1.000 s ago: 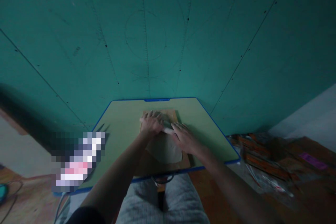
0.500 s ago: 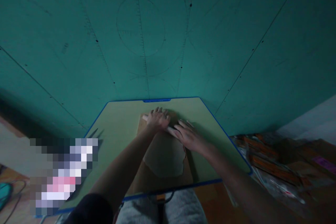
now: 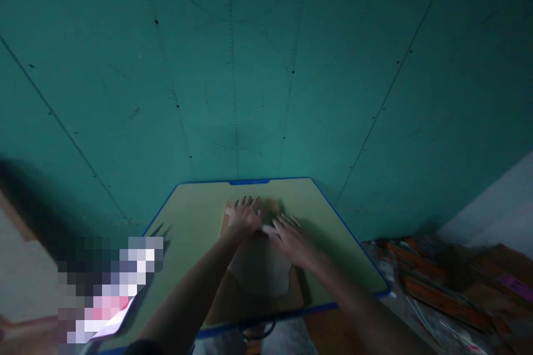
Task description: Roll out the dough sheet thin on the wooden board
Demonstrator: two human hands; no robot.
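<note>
A pale, flat sheet of dough or clay (image 3: 262,274) with an uneven edge lies on a brown board (image 3: 254,310); its material I cannot tell for sure. Across its far part runs a slim, light rolling pin (image 3: 267,229), slightly slanted. My left hand (image 3: 246,216) presses palm-down on the pin's left part, fingers stretched forward and spread. Flat on the right part rests my right hand (image 3: 290,237), its fingers reaching past the pin. Both hands cover much of the pin, leaving a short middle length and its left tip visible.
The board sits on a pale, blue-edged table (image 3: 189,222) against a green wall (image 3: 250,77) with drawn lines. A partly blurred-out object (image 3: 116,299) lies at the table's left side. On the floor at right are plastic-wrapped bundles (image 3: 433,283) and cardboard (image 3: 495,272).
The view has tilted up, so table and hands sit lower in the picture. Both hands remain on the rolling pin, with little visible shift over the board.
</note>
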